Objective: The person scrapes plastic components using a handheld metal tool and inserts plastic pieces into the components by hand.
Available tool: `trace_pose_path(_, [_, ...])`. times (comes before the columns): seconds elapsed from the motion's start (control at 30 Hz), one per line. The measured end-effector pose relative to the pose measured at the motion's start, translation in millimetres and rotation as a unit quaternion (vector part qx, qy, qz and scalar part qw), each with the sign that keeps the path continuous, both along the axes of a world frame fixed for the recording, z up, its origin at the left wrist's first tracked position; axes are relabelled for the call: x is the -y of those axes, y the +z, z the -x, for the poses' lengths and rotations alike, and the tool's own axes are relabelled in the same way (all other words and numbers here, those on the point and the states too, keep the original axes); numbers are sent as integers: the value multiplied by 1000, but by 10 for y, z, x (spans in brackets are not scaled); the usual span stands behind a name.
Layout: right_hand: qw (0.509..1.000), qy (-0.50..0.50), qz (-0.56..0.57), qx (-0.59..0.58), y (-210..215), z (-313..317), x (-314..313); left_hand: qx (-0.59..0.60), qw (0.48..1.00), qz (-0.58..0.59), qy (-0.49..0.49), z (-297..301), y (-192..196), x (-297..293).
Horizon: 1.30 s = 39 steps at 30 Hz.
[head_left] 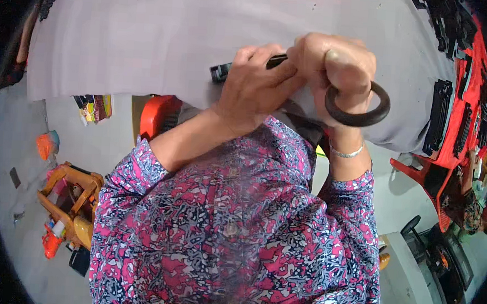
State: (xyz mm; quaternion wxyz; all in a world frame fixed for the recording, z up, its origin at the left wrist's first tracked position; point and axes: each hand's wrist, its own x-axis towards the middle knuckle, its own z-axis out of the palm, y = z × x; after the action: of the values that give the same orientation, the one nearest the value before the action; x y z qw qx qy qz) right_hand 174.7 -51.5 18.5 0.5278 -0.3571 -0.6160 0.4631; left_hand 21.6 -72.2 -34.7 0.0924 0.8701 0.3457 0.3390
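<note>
My left hand [253, 88] is closed around a narrow black strap-like piece [220, 72], whose shiny, patterned end sticks out on the left. A dark stretch of it also shows between the fingers. Close against it, at the right, my right hand [338, 63] is closed in a fist. A thick dark ring [358, 124], like the finger loop of scissors, hangs at that fist; the rest of the tool is hidden. Both hands are raised over the near edge of a table with a pale grey cover [167, 30]. The fingertips where the hands meet are partly hidden and blurred.
On the table's right side lie bundles of black strips [439, 108] and a red cloth [460, 115]. A red chair [434, 186] stands at the right, with another person [471, 216] beyond. An orange-brown chair [79, 197] is at the lower left. Behind my left arm shows a red chair back [155, 113].
</note>
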Motion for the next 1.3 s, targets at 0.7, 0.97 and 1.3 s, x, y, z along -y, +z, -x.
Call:
trace_pose_path(0.7, [914, 94, 92, -385, -202, -312, -168, -53, 997, -50, 39, -65, -98, 37])
trace_pose_path(0.97, [908, 100, 94, -395, -229, -321, -174, -46, 997, -46, 42, -80, -82, 41])
trace_pose_path(1.3, [901, 110, 103, -408, -228, -320, -193, -50, 996, -59, 55, -94, -83, 42])
